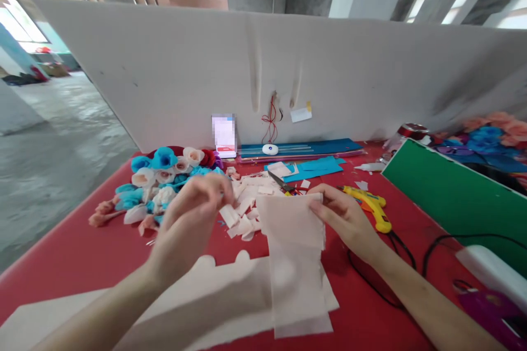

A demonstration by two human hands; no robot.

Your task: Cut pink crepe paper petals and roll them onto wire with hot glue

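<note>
My right hand (343, 216) pinches the top edge of a pale pink crepe paper strip (294, 263) between thumb and fingers. The strip hangs down in layers over a larger pale sheet (206, 307) lying on the red table. My left hand (195, 211) is raised to the left of the strip, apart from it. Its fingers are curled and smeared by motion, so I cannot tell whether they hold anything. Beyond the hands lie pale paper scraps (245, 222) and scissors (282, 182). A yellow glue gun (373, 205) rests to the right of my right hand.
Crepe paper flowers (160, 175) in blue, white and pink are piled at the left. A phone (224, 136) leans on the white board (185, 71) behind. Blue paper (317, 167) lies at the back. A green board (453, 203), cables and a purple object (489, 307) are at right.
</note>
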